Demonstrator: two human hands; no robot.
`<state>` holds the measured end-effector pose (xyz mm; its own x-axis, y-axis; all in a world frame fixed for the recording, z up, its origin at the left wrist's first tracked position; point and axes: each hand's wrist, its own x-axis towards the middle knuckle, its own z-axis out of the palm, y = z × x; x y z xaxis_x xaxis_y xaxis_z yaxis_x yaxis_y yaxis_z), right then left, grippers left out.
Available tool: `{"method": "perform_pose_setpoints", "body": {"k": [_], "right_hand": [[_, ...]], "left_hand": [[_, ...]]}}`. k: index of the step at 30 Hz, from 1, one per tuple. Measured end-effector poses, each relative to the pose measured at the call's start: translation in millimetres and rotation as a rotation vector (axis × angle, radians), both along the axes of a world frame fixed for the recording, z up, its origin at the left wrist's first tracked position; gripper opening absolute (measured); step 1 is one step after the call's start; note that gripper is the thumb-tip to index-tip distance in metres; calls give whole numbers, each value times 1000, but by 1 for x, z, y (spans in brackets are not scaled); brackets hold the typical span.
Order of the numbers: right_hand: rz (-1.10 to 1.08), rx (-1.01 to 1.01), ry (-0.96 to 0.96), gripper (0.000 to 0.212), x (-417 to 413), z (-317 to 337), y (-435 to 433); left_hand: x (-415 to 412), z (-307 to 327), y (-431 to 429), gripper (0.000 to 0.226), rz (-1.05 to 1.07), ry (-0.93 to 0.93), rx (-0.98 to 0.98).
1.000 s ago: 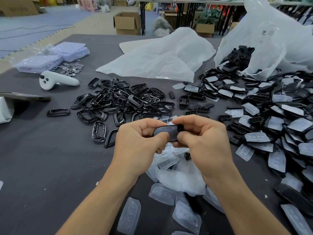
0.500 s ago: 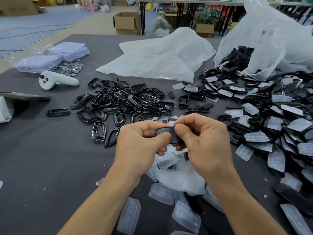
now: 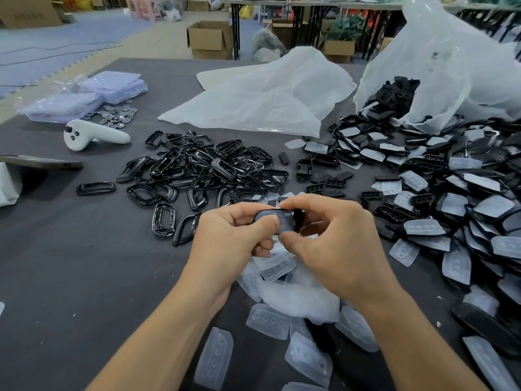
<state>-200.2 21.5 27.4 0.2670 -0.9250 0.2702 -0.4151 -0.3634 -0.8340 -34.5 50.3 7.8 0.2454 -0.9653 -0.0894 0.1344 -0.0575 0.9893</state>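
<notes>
A small black plastic shell (image 3: pixel 284 221) is held above the dark table, between both hands. My left hand (image 3: pixel 231 238) grips its left end, thumb pressed on its face. My right hand (image 3: pixel 335 244) pinches its right end with thumb and forefinger. Below the hands lie several clear silicone button pads (image 3: pixel 267 320). A pile of black plastic frames (image 3: pixel 203 167) sits just beyond the hands. To the right spreads a large heap of black shells with clear pads on them (image 3: pixel 456 198).
A white handheld controller (image 3: pixel 90 135) lies at the far left, with small metal discs (image 3: pixel 118 114) and bagged purple trays (image 3: pixel 84 97) behind it. Flat white plastic bags (image 3: pixel 259 100) lie at the back. An open bag (image 3: pixel 439 74) spills black parts at the right.
The black shell has turned a little between my fingers. My right thumb and forefinger have shifted along its right end. Both hands stay in the same place.
</notes>
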Motion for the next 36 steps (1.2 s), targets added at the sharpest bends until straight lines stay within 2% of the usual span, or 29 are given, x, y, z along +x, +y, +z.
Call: {"method": "perform_pose_setpoints", "body": {"k": [2,7,9,11,14,17,20,23,27,30,33,36], "right_hand": [[-7,-9,14,36,-3,1,-2],[-16,-37,71,35,-6,-2,-3],[-35,-44,96,35,-10,-1,-6],[-83,-32,128,34,-19,2,-13],[-260,12,180,31,-42,4,-28],[-538,52,325,33,-68,4,-41],[-663,95,452,57,-78,2,-44],[-565,56,430,66,-58,4,-36],[-276,-2,410,48,-21,-3,-22],[-82,-11,420,42,-2,-14,-18],[9,-42,433,35,9,-23,-17],[34,-41,394,24,11,-26,-18]], "left_hand": [[1,0,0,10,5,-42,6],[2,-1,-1,18,33,-148,23],[1,0,-1,11,39,-106,18],[3,0,-2,15,71,-49,5],[10,0,-6,14,143,-61,-21],[20,-4,-10,15,257,-176,-48],[29,-8,-11,9,368,-455,-83],[31,-10,-11,9,370,-664,-85],[32,-18,-16,40,148,-984,-41],[31,-19,-19,56,-11,-1069,-12],[26,-24,-21,70,-140,-1219,15],[22,-27,-20,67,-130,-1320,25]]}}
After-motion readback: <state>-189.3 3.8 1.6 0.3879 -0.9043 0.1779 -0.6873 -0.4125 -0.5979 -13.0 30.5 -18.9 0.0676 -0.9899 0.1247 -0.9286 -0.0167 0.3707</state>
